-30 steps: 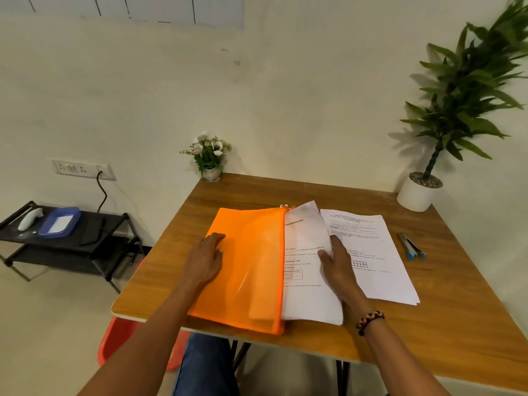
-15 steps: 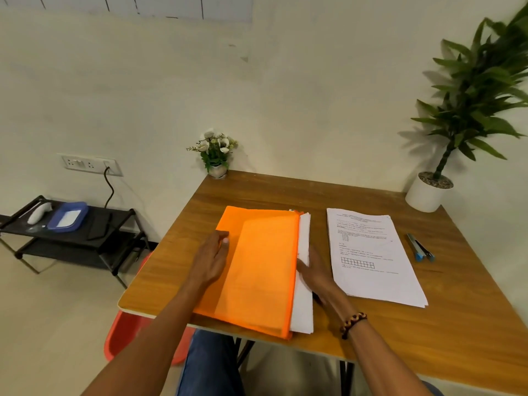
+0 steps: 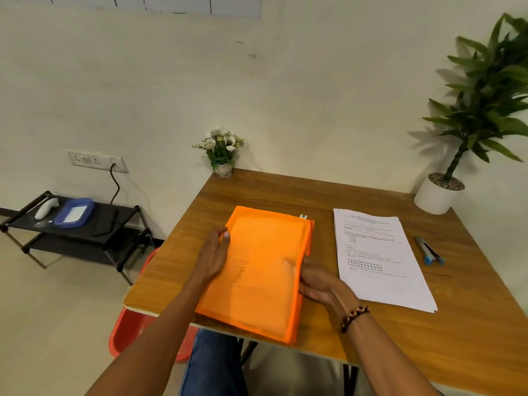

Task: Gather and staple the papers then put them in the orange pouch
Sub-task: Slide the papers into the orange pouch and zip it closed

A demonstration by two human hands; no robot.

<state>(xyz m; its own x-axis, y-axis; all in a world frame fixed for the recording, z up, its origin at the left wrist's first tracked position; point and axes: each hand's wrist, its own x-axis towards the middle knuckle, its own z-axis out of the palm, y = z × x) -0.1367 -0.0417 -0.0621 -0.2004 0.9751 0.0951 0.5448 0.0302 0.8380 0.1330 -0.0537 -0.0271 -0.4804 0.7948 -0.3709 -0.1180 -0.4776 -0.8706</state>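
The orange pouch [image 3: 265, 270] lies flat on the wooden table [image 3: 257, 190] in front of me. Printed sheets are inside it and their text shows faintly through the cover. My left hand [image 3: 213, 257] rests on the pouch's left edge with the thumb on top. My right hand [image 3: 318, 281] is at the pouch's right, open edge; its fingertips are tucked against that edge and hidden. A second stack of printed papers [image 3: 380, 261] lies to the right, apart from the pouch. A blue and grey stapler [image 3: 428, 250] lies beyond that stack.
A small flower pot [image 3: 223, 167] stands at the table's back left corner and a large potted plant [image 3: 437, 195] at the back right. A black low shelf [image 3: 71, 221] stands to the left on the floor. A red chair [image 3: 128, 330] is under the table's left side.
My right hand slid the white sheets leftward into the pouch until they no longer stick out. My left hand stayed on the pouch's left edge.
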